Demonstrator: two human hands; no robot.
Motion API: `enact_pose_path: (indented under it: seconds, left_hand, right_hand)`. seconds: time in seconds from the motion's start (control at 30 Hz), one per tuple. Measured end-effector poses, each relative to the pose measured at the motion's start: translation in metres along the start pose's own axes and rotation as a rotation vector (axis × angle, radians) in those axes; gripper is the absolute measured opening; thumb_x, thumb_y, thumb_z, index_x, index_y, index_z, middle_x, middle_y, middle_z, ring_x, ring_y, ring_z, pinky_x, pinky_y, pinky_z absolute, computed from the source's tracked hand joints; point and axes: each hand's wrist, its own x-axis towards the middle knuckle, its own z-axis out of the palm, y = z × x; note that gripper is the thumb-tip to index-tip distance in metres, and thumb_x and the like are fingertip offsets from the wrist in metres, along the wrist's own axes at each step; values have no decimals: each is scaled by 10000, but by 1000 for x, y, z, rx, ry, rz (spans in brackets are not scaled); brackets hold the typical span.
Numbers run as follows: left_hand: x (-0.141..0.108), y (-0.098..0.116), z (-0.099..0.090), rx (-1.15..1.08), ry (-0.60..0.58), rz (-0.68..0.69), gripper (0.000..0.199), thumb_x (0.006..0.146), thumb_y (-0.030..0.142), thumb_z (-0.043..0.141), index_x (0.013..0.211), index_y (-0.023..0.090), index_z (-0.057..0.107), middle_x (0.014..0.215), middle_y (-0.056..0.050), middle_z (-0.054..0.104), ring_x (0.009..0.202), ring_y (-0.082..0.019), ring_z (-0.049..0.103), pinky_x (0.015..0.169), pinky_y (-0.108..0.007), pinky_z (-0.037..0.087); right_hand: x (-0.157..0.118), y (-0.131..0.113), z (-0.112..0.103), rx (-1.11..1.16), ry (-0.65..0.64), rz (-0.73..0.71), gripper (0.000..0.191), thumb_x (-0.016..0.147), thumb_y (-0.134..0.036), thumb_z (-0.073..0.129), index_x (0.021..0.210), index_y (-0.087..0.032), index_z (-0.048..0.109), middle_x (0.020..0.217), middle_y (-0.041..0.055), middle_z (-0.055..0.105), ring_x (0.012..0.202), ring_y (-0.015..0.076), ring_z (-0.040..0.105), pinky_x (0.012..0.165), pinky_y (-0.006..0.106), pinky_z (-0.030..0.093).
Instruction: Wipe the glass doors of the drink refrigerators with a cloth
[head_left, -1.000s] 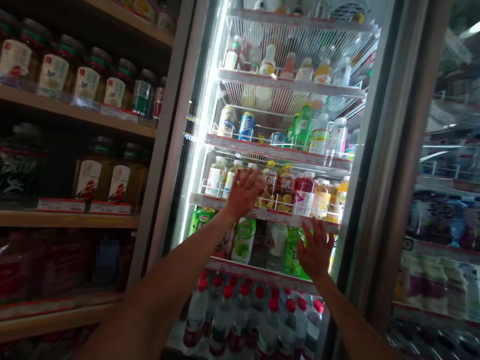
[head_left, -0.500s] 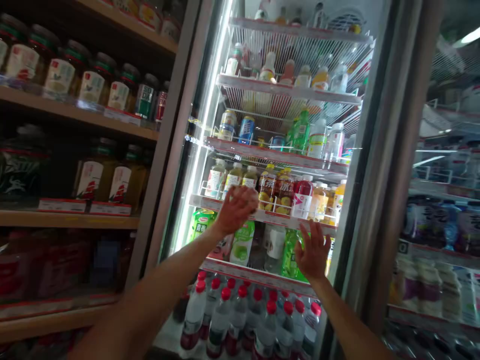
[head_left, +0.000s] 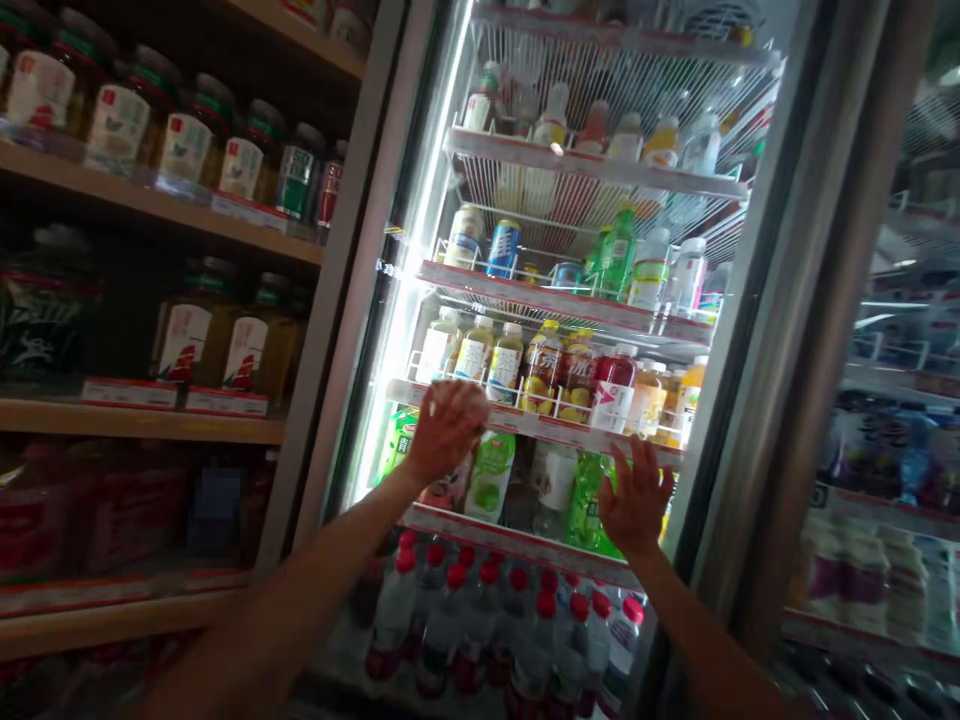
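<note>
My left hand is raised in front of the lit cooler, at the rail of the shelf with the tea bottles. Its fingers are curled round something pale and crumpled that blur keeps me from naming. Just above it stand pale tea bottles; a green carton is at its lower right. My right hand is open, fingers spread and pointing up, before the right end of the same rail. Green bottles stand beside it on the shelf below. Whether either hand touches anything, I cannot tell.
Red-capped bottles crowd the cooler's bottom. Wire shelves above hold cans and bottles. Wooden shelves with large jars stand to the left. A metal door frame runs down the right, with another drinks cooler beyond.
My left hand has moved left and slightly down, away from the dark tea bottles. My right hand stays open at nearly the same place. The view has shifted a little.
</note>
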Motion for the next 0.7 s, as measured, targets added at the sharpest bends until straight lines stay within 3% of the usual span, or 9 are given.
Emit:
enact_pose_path:
  seconds: [0.1,0.17,0.23,0.33,0.43,0.5,0.6,0.63,0.7]
  left_hand:
    - [0,-33,-8,115,140,-388,360,849,249,463,1206,244,517,1425,-138,352,1354,-282,249,1057,-555,237]
    - [-5,-31,-9,129,170,-437,356,851,244,461,1203,236,517,1426,-146,343,1358,-284,236,1054,-556,245]
    - [-15,-10,-7,99,113,-319,343,840,243,482,1180,247,529,1417,-132,360,1364,-285,219,1059,-562,239]
    - [-32,26,-3,2,-19,9,334,810,237,521,1138,290,550,1370,-80,439,1358,-271,238,1078,-558,215]
    - [-38,26,-5,-73,-91,244,328,807,218,515,1116,319,557,1310,-36,509,1338,-241,291,1096,-532,203]
    - [-34,3,-11,-30,-59,133,321,824,211,494,1129,296,551,1335,-58,482,1333,-254,298,1084,-536,223]
    - [-26,-36,-18,113,102,-286,340,847,207,467,1181,241,521,1432,-123,339,1344,-307,259,1043,-565,267]
    - [-25,-42,-19,137,139,-370,348,849,205,466,1192,230,512,1451,-134,299,1349,-316,243,1038,-569,272]
    - [-27,-34,-18,119,136,-355,354,841,198,482,1193,221,512,1464,-138,267,1361,-320,208,1048,-572,260]
  right_hand:
    - [0,-1,-1,-5,-6,8,532,852,-291,407,1373,-220,333,1433,120,350,1347,266,273,1069,493,166]
    - [0,-1,-1,2,-12,20,523,854,-293,406,1368,-219,341,1428,124,357,1347,267,273,1068,495,164]
    - [0,-1,-1,10,-14,23,518,853,-297,409,1362,-217,351,1423,126,364,1344,268,279,1064,494,171]
    - [0,-1,-1,22,-4,13,516,855,-306,408,1361,-219,354,1424,125,365,1341,271,288,1064,496,175]
    - [-1,0,0,18,3,13,526,857,-302,409,1372,-228,338,1431,118,357,1344,266,285,1074,499,161]
    - [-1,0,0,13,-1,10,533,855,-294,414,1377,-228,331,1435,116,352,1349,263,276,1075,493,164]
    - [-1,-1,-1,8,-6,18,524,852,-290,413,1367,-221,346,1431,120,358,1349,264,274,1073,491,173]
    - [0,-1,-1,7,-10,22,518,851,-291,412,1361,-217,357,1428,122,361,1348,266,276,1071,492,176]
    - [0,-1,-1,7,-14,31,507,848,-292,409,1348,-211,377,1426,122,363,1345,271,280,1068,497,177]
